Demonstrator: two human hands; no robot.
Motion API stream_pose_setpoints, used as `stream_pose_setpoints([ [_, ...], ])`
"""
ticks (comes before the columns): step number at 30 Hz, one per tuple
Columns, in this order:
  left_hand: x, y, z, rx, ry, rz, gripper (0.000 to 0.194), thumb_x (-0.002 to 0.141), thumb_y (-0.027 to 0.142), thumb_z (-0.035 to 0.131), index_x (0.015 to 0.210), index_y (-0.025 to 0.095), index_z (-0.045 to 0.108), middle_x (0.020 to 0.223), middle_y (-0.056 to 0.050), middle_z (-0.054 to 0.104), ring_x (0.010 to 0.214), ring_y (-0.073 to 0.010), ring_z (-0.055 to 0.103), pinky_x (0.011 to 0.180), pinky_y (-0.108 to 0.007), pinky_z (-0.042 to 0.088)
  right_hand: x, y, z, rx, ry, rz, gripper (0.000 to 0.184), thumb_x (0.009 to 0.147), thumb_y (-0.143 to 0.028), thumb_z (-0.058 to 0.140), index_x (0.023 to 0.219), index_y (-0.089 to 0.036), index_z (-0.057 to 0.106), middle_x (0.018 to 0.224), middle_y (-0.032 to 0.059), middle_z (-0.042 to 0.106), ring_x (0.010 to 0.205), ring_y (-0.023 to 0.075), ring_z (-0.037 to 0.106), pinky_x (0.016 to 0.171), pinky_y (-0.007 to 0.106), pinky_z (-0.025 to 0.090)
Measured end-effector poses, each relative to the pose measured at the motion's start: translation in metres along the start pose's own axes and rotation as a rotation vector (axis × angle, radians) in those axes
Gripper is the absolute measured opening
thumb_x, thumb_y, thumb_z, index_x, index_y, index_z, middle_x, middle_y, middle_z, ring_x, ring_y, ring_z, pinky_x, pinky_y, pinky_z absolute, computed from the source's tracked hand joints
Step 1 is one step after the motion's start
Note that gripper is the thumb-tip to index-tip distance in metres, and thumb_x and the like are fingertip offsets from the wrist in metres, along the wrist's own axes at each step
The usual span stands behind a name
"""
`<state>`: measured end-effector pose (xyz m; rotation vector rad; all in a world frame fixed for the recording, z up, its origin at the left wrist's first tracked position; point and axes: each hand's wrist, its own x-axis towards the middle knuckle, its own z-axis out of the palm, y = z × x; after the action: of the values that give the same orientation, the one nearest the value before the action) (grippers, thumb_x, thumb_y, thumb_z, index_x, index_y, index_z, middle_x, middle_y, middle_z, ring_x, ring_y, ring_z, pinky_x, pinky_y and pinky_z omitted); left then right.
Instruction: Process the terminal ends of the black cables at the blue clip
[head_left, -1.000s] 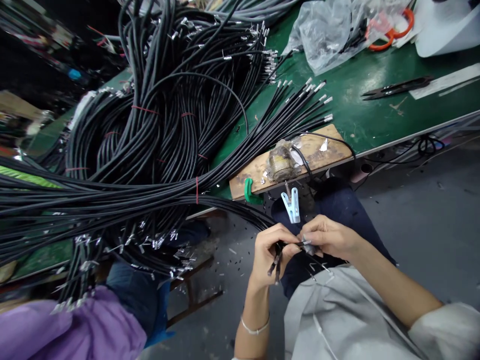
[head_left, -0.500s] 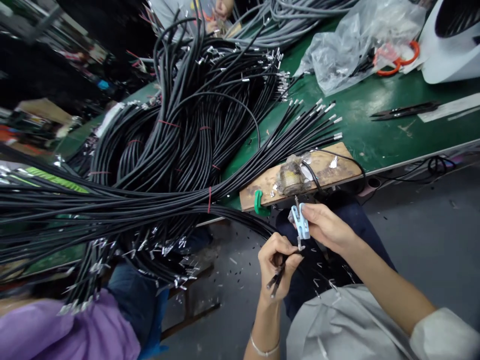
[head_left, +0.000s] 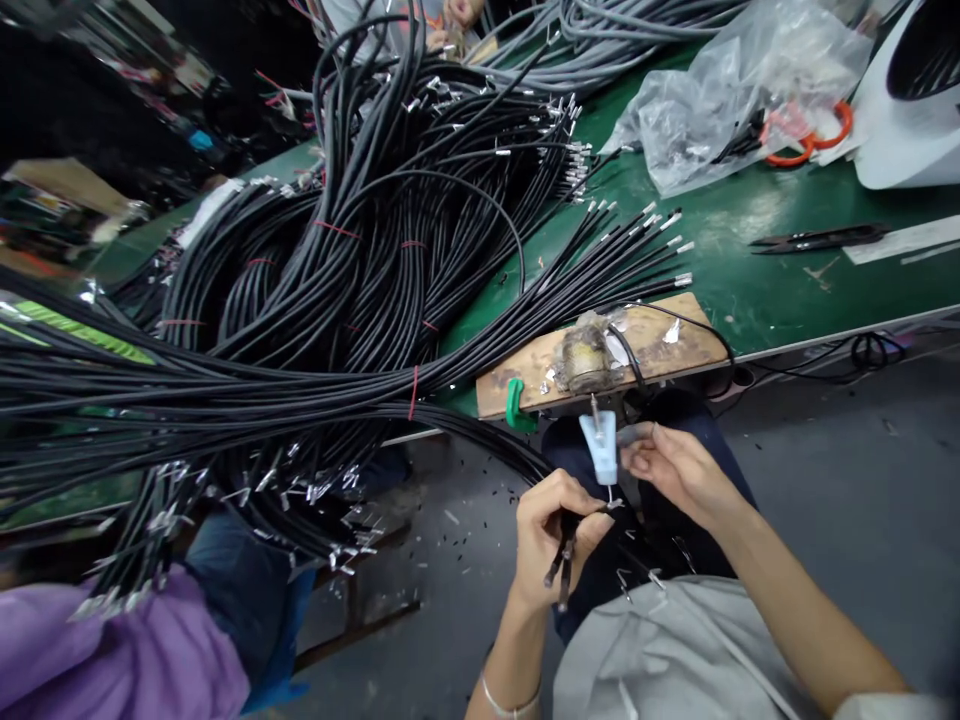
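My left hand [head_left: 559, 535] is closed around the ends of several black cables [head_left: 564, 570], which droop below its fingers. At its thumb and index tip, a thin silvery wire end [head_left: 611, 503] reaches up to the jaw of a light blue clothespin [head_left: 602, 450]. The clothespin sits on the shaft of a small tape-wrapped motor [head_left: 586, 358]. Beside it on the right, my right hand [head_left: 679, 470] has its fingers loosely apart, with a grey covering on one fingertip close to the clothespin. Whether that fingertip touches the clothespin, I cannot tell.
The motor rests on a wooden board [head_left: 517, 375] with a green clamp [head_left: 517, 405] at the table edge. Bundled black cables [head_left: 360, 270] cover the green table [head_left: 795, 300]. Snips [head_left: 817, 238], orange-handled scissors [head_left: 806, 140] and a plastic bag [head_left: 697, 120] lie right. A co-worker's purple sleeve [head_left: 127, 640] is at left.
My right hand went from the cable ends up to the clothespin, then let go and drew right. The wire end came up to the clothespin, which has turned. My left hand keeps its cables.
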<state>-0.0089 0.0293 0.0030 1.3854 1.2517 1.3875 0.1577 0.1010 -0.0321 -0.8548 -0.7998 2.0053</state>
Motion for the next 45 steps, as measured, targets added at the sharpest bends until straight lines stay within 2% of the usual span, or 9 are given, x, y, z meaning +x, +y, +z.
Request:
stream_pose_setpoints([
  [3,0.004,0.001,-0.002,0.054,-0.111,-0.009,0.012,0.080,0.025,0.068,0.073,0.016,0.069,0.066,-0.006,0.066,0.061,-0.0146,0.060,0.058,-0.025,0.048,-0.021,-0.008,-0.006,-0.310,0.113,-0.237,0.016,0.083,-0.035,0.067,0.083,-0.019,0.067,0.070,0.0025,0.061,0.063,0.0137,0.053,0.058,0.027,0.043],
  [8,0.015,0.001,0.001,0.249,-0.244,-0.122,0.013,0.070,0.022,0.076,0.067,0.013,0.067,0.061,-0.002,0.060,0.052,-0.0098,0.053,0.048,-0.019,0.042,-0.040,-0.027,0.023,-0.927,-0.192,-0.651,0.013,0.080,-0.015,0.068,0.092,-0.019,0.068,0.087,0.0069,0.068,0.082,0.0201,0.055,0.075,0.035,0.047],
  [11,0.016,0.001,0.001,0.254,-0.250,-0.072,0.013,0.070,0.023,0.077,0.068,0.014,0.068,0.060,-0.001,0.059,0.053,-0.0098,0.052,0.048,-0.019,0.042,-0.036,-0.025,0.033,-0.972,-0.127,-0.798,0.009,0.083,-0.010,0.062,0.085,-0.018,0.067,0.077,0.0059,0.066,0.074,0.0185,0.052,0.069,0.033,0.046],
  [16,0.007,0.008,-0.001,0.226,-0.139,0.049,0.009,0.078,0.013,0.069,0.086,0.016,0.073,0.074,-0.005,0.070,0.063,-0.0130,0.062,0.059,-0.023,0.050,-0.031,-0.013,0.027,-0.879,0.098,-0.805,0.014,0.081,-0.012,0.065,0.069,-0.017,0.062,0.063,0.0025,0.057,0.065,0.0166,0.049,0.062,0.032,0.042],
  [24,-0.006,0.012,0.012,0.355,-0.011,0.054,0.009,0.077,0.011,0.068,0.084,0.016,0.068,0.075,-0.003,0.066,0.062,-0.0111,0.058,0.057,-0.021,0.046,-0.030,-0.008,0.028,-0.752,0.035,-0.643,0.018,0.087,-0.014,0.057,0.069,-0.017,0.059,0.066,0.0018,0.056,0.064,0.0146,0.051,0.061,0.030,0.042],
  [28,-0.015,0.012,0.018,0.477,0.050,0.001,0.004,0.079,0.013,0.066,0.082,0.015,0.065,0.070,-0.001,0.059,0.059,-0.0095,0.053,0.055,-0.020,0.041,-0.028,0.010,0.037,-0.935,0.210,-0.861,0.027,0.083,-0.008,0.054,0.059,-0.019,0.049,0.057,-0.0012,0.043,0.059,0.0144,0.040,0.061,0.032,0.038],
  [31,-0.020,0.011,0.018,0.518,0.079,-0.043,0.004,0.084,0.014,0.061,0.080,0.015,0.063,0.066,0.001,0.052,0.056,-0.0085,0.049,0.052,-0.019,0.038,-0.028,0.023,0.043,-0.927,0.270,-0.992,0.021,0.080,-0.005,0.055,0.065,-0.018,0.055,0.062,0.0014,0.051,0.064,0.0162,0.044,0.065,0.035,0.041],
  [39,-0.016,0.012,0.009,0.449,0.039,-0.041,0.017,0.088,0.020,0.056,0.073,0.015,0.061,0.062,0.002,0.049,0.054,-0.0087,0.047,0.050,-0.019,0.034,-0.023,0.027,0.037,-0.312,0.014,-0.484,0.021,0.088,-0.020,0.054,0.078,-0.019,0.073,0.075,0.0045,0.065,0.073,0.0173,0.059,0.068,0.032,0.049],
  [45,-0.013,0.014,0.008,0.450,0.008,-0.049,0.012,0.084,0.018,0.061,0.073,0.015,0.063,0.061,0.002,0.051,0.052,-0.0080,0.047,0.050,-0.019,0.035,-0.027,0.018,0.027,-0.221,0.022,-0.317,0.021,0.082,-0.028,0.066,0.102,-0.022,0.070,0.093,0.0052,0.070,0.085,0.0184,0.066,0.077,0.031,0.053],
])
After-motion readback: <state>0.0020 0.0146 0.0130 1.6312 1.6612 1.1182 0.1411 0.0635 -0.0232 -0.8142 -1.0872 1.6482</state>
